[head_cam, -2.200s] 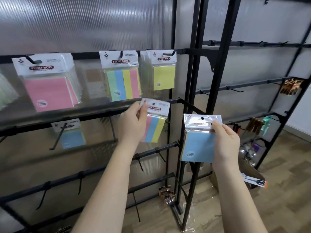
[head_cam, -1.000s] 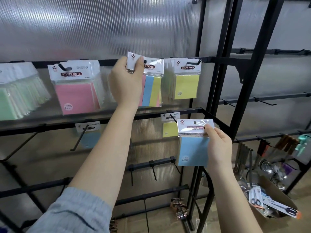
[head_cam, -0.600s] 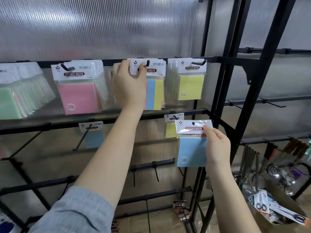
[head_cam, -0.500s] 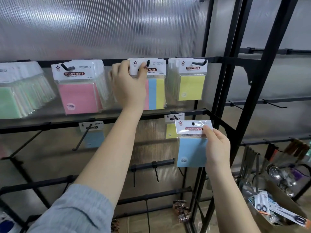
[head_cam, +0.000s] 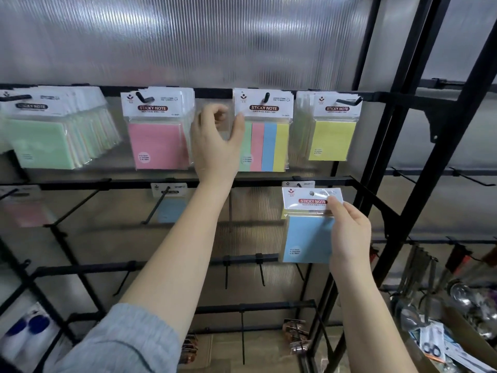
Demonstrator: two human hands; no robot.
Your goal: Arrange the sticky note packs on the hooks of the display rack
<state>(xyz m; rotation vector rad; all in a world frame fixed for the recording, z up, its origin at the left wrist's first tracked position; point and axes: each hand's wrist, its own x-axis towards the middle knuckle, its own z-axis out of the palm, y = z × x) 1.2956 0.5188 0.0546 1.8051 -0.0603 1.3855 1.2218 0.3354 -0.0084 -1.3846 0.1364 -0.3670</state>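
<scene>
The striped pack [head_cam: 265, 130] hangs hooked; the left hand [head_cam: 215, 146], fingers loosely curled, holds nothing. The right hand [head_cam: 349, 232] pinches the blue pack [head_cam: 306, 238] below it. Next, probably align its hole with a free hook.

left sleeve [head_cam: 121, 343]: grey-blue knit, pushed up | right forearm [head_cam: 373, 319]: bare

Both arms raised, reaching up and forward — left higher than right.

Left hand [head_cam: 216, 146] up with back to camera, fingers loosely curled, thumb tip near a hanging pack's edge, nothing held; grey sleeve at elbow. Right hand [head_cam: 349, 232] lower — thumb and fingers pinching the blue sticky note pack [head_cam: 308, 238].
</scene>
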